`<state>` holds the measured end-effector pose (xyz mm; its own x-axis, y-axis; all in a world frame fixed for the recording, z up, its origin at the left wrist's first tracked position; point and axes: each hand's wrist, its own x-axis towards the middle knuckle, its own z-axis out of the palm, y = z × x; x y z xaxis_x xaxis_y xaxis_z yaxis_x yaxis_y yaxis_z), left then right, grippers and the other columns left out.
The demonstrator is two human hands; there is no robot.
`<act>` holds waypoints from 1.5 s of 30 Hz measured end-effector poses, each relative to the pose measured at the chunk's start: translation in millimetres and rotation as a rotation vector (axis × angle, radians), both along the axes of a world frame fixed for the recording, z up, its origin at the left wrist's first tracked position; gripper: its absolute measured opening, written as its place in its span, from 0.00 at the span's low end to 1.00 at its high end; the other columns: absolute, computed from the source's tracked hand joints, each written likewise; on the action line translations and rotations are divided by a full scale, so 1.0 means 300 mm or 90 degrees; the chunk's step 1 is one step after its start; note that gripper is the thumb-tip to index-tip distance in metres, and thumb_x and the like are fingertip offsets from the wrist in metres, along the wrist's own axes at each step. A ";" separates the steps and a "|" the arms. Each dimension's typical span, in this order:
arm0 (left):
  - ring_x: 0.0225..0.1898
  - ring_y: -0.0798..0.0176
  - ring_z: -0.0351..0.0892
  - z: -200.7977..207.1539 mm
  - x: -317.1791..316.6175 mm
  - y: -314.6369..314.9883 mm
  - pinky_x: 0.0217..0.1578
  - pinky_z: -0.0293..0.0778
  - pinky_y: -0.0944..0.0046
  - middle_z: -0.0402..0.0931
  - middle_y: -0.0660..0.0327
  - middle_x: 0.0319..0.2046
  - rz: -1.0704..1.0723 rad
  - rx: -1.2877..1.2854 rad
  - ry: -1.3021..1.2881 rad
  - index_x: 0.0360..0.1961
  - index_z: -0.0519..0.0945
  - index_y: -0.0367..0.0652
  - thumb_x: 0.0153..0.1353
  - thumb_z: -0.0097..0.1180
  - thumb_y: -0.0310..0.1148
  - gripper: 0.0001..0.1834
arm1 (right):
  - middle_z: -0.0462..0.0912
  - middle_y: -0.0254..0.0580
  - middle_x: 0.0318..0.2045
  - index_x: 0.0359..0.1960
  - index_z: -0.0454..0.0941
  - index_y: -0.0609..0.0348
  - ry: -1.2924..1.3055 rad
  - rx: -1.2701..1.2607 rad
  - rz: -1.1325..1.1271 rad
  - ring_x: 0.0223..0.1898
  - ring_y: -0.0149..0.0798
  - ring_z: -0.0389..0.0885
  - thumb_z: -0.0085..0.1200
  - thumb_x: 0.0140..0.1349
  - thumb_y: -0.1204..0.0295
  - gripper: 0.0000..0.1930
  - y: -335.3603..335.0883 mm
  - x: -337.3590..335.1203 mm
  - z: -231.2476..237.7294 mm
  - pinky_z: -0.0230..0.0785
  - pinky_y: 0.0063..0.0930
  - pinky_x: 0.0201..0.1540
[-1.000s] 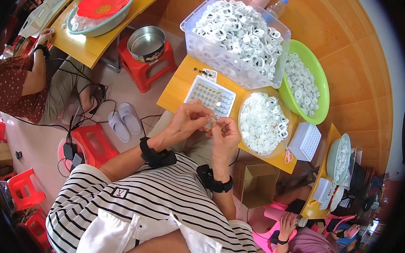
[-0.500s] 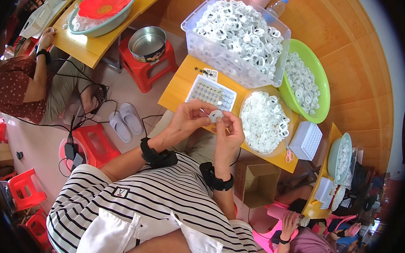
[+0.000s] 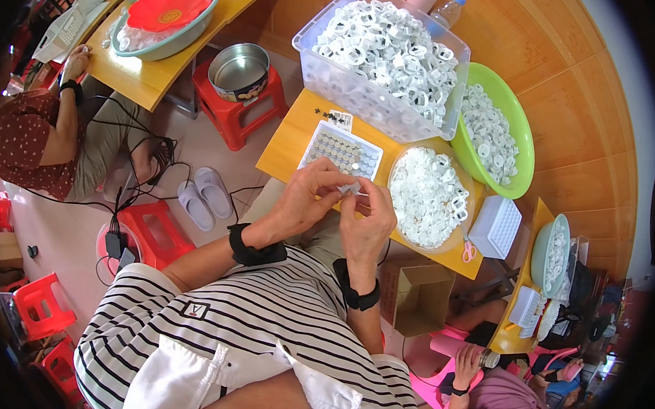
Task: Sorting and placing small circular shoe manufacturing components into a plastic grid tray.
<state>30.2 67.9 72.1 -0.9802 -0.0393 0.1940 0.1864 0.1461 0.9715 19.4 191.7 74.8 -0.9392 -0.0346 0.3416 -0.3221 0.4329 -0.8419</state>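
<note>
My left hand (image 3: 307,201) and my right hand (image 3: 367,219) meet in front of my body, just off the near edge of the yellow table. Between their fingertips they pinch a small white plastic piece (image 3: 350,188), partly covered by the fingers. Right beyond my hands lies a white tray (image 3: 378,157) holding rows of small grey round parts. To its right stands a clear round bowl (image 3: 445,247) heaped with white plastic pieces. Behind them, a clear plastic bin (image 3: 378,106) is piled with white ring-shaped pieces.
A green basin (image 3: 524,153) of white pieces, a white rack (image 3: 495,228) and pink scissors (image 3: 469,251) sit at the right. Below is an open cardboard box (image 3: 417,304). Red stools (image 3: 235,124) and slippers (image 3: 213,191) stand left. Co-workers sit at far left and lower right.
The white piece has been turned from flat-facing to tilted, and my fingers have closed in around it. Both hands stay in nearly the same place.
</note>
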 end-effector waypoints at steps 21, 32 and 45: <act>0.33 0.70 0.74 -0.034 0.005 0.006 0.34 0.73 0.73 0.67 0.62 0.36 -0.031 0.017 -0.045 0.43 0.78 0.39 0.53 0.51 0.17 0.15 | 0.73 0.44 0.22 0.32 0.76 0.67 0.072 0.102 -0.034 0.19 0.39 0.74 0.53 0.43 0.81 0.10 -0.015 -0.017 -0.023 0.68 0.29 0.23; 0.31 0.73 0.70 -0.034 -0.033 -0.011 0.33 0.67 0.75 0.68 0.64 0.32 0.003 0.106 -0.060 0.38 0.79 0.37 0.51 0.54 0.21 0.11 | 0.76 0.41 0.25 0.35 0.77 0.65 -0.126 -0.191 0.001 0.24 0.31 0.77 0.56 0.49 0.83 0.09 0.000 -0.006 -0.036 0.70 0.19 0.27; 0.27 0.73 0.69 -0.094 -0.027 -0.018 0.27 0.65 0.76 0.67 0.64 0.28 0.041 0.137 -0.054 0.29 0.79 0.36 0.44 0.51 0.17 0.09 | 0.76 0.44 0.22 0.31 0.76 0.63 -0.058 -0.081 0.004 0.21 0.36 0.77 0.56 0.48 0.82 0.07 -0.010 0.017 -0.043 0.68 0.25 0.23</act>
<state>22.1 62.5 43.9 -0.9868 -0.1334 0.0918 0.1001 -0.0565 0.9934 24.5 188.6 61.9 -0.9664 -0.0027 0.2571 -0.2445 0.3196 -0.9155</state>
